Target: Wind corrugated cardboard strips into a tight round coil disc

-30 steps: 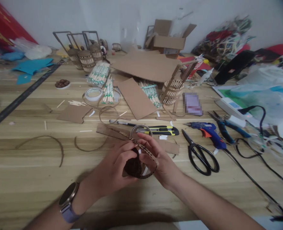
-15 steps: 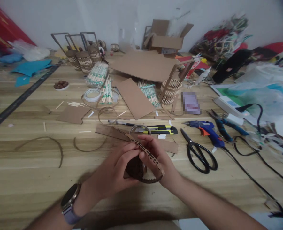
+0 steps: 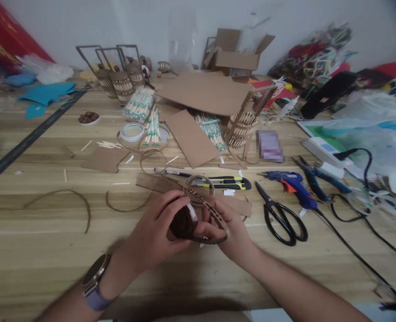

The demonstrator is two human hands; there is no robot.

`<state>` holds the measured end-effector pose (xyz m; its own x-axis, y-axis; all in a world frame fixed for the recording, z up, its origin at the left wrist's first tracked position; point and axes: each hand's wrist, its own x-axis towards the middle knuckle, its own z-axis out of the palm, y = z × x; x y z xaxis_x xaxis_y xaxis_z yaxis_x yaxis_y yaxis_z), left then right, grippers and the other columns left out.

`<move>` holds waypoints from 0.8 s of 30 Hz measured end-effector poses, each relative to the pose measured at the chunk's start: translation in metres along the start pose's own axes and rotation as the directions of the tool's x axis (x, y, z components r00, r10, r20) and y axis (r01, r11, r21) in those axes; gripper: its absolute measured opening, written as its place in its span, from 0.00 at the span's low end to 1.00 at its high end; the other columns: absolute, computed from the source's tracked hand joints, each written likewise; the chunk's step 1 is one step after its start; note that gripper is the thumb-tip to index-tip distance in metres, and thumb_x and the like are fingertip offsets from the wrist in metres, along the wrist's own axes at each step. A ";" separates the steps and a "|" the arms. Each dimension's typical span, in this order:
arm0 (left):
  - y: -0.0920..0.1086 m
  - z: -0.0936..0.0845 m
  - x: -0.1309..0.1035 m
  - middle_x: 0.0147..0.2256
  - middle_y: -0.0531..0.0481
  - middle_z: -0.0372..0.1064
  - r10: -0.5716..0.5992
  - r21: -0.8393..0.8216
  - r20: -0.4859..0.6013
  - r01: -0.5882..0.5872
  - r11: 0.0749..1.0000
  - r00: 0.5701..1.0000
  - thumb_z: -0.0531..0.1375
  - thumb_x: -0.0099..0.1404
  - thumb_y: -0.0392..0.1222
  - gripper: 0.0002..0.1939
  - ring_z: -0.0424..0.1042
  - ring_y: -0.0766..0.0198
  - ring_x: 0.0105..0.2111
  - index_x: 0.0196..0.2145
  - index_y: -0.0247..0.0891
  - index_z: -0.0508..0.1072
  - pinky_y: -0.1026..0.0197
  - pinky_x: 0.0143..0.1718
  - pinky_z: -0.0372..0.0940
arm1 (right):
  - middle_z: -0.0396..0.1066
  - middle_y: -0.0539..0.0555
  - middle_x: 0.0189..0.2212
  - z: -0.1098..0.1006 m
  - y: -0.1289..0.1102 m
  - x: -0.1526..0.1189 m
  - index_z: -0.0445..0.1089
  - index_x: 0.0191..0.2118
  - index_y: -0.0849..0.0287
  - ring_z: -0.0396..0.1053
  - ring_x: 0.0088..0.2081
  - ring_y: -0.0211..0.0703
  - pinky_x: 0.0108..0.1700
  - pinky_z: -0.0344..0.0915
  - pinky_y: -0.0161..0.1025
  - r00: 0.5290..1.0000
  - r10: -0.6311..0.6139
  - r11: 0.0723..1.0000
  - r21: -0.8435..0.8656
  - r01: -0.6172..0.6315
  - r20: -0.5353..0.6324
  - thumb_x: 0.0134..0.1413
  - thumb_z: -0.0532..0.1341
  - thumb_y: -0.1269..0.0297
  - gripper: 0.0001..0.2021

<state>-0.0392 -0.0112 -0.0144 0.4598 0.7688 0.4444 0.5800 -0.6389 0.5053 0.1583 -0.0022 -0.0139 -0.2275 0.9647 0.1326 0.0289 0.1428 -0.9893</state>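
My left hand is closed around a dark brown round piece with a pale rim on its right side; its exact kind is unclear. My right hand is closed on a narrow cardboard strip with black print, bent into a loop. The loop's lower end passes beneath the right fingers, close to the round piece. Whether the two pieces are joined is hidden by my fingers. Just beyond my hands lie a ring of tape and a flat cardboard strip.
Black-handled scissors, a blue glue gun and pliers lie to the right. A yellow-black utility knife lies ahead. Farther back are a slatted bucket, cardboard sheets, bundled sticks and a tape roll.
The round piece has tilted in my left hand, so more of its dark face and its pale rim show. The strip's loop has shifted slightly upward with my right hand.
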 end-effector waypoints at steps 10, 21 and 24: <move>0.000 0.002 0.000 0.55 0.35 0.64 0.050 0.104 0.069 -0.057 0.993 0.996 0.67 0.54 0.32 0.37 0.68 0.45 0.55 0.59 0.36 0.59 0.44 0.56 0.68 | 0.73 0.51 0.28 -0.017 -0.008 0.009 0.76 0.33 0.57 0.71 0.30 0.39 0.32 0.67 0.35 0.945 -0.313 0.873 -0.364 0.325 0.093 0.57 0.66 0.71 0.03; -0.001 0.004 -0.001 0.55 0.35 0.66 0.005 0.149 0.117 -0.022 0.989 0.993 0.67 0.53 0.33 0.38 0.70 0.42 0.53 0.59 0.37 0.59 0.40 0.53 0.70 | 0.73 0.52 0.27 -0.022 -0.011 0.012 0.75 0.29 0.57 0.72 0.28 0.41 0.30 0.67 0.35 0.965 -0.190 0.855 -0.453 0.253 0.181 0.58 0.65 0.66 0.06; 0.000 0.003 0.000 0.55 0.35 0.66 -0.002 0.157 0.130 -0.019 0.987 0.992 0.67 0.53 0.33 0.37 0.71 0.42 0.53 0.59 0.38 0.59 0.42 0.52 0.71 | 0.74 0.52 0.27 -0.023 -0.011 0.012 0.76 0.29 0.57 0.73 0.29 0.41 0.31 0.68 0.35 0.967 -0.167 0.862 -0.447 0.238 0.193 0.58 0.65 0.66 0.06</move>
<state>-0.0373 -0.0112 -0.0167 0.5422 0.7669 0.3434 0.6698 -0.6412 0.3744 0.1774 0.0132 0.0002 -0.4128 0.8662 0.2817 0.4054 0.4517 -0.7948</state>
